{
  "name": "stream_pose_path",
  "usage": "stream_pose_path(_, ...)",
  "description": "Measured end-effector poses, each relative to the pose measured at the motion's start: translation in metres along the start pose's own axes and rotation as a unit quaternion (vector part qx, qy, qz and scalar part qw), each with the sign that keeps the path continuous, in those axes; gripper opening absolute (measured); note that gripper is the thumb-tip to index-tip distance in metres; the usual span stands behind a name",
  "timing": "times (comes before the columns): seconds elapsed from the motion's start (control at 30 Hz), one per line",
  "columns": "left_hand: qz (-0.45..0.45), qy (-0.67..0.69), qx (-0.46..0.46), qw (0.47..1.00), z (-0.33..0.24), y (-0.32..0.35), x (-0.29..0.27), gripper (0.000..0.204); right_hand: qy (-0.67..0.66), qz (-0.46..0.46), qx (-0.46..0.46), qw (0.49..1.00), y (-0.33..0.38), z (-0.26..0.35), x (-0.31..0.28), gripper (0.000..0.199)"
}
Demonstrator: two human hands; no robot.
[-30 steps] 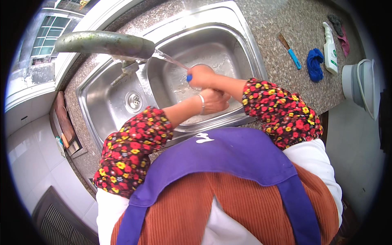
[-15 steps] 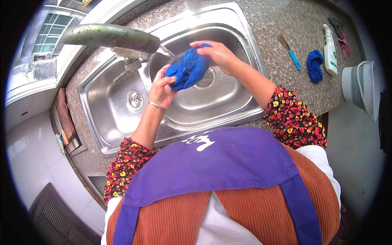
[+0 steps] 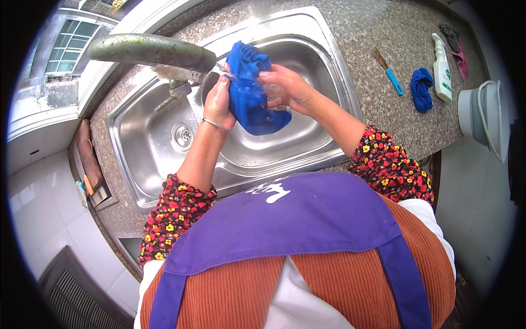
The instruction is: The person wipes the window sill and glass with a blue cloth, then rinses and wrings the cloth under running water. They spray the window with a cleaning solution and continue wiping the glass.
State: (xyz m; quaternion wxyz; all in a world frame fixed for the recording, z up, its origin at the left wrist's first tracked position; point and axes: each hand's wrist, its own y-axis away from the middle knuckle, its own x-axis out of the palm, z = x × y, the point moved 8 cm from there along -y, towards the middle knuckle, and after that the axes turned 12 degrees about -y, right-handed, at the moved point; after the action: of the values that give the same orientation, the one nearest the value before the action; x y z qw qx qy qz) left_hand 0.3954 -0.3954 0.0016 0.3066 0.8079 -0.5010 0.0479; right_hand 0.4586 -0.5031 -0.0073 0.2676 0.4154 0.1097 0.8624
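Opened out from its earlier bunch, the blue cloth (image 3: 247,93) now hangs longer by the faucet (image 3: 153,49), above the right basin (image 3: 312,131).
Likely rinsing: the left hand (image 3: 219,101) clasps it; the right hand (image 3: 290,88) touches its side, grip unclear. Working water through calls for firm hold from both. Counted: two blue cloths, including the spare cloth (image 3: 421,90) on the tabletop (image 3: 378,33); one blue-handled scraper (image 3: 392,77); one white bottle (image 3: 441,71).

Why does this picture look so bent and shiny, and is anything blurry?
In the head view, the fisheye lens curves straight edges, such as the counter's edge, inside a black rim; in the head view, glare whitens the sink's far rim; also in the head view, the blue cloth between left hand and right hand looks smeared, perhaps by motion.
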Motion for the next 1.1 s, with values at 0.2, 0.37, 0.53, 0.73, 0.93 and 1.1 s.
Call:
stream_pose_path(0.2, 0.031, -0.008, 0.055, 0.998, -0.024, 0.007, 0.006, 0.030, -0.078, 0.057, -0.072, 0.993, -0.004, 0.012, 0.017, 0.070)
stream_pose_path(0.37, 0.013, 0.009, 0.068, 0.998, -0.036, 0.015, -0.002, 0.022, 0.023, 0.072, -0.082, 0.994, 0.003, 0.015, 0.023, 0.063)
stream_pose_path(0.53, -0.018, -0.093, 0.124, 0.988, -0.053, 0.028, -0.014, 0.030, 0.051, 0.027, -0.077, 0.995, 0.007, 0.027, 0.021, 0.041)
stream_pose_path(0.73, -0.061, -0.170, 0.050, 0.982, -0.042, 0.040, -0.036, 0.037, -0.141, -0.008, -0.139, 0.980, 0.005, 0.046, 0.017, 0.034)
stream_pose_path(0.93, 0.014, -0.120, -0.049, 0.991, -0.012, 0.060, -0.021, 0.038, -0.289, 0.007, -0.135, 0.948, 0.003, 0.043, 0.021, 0.038)
stream_pose_path(1.1, 0.098, 0.020, 0.012, 0.995, -0.021, 0.069, 0.004, 0.058, -0.245, 0.018, -0.072, 0.967, 0.007, 0.028, 0.026, 0.037)
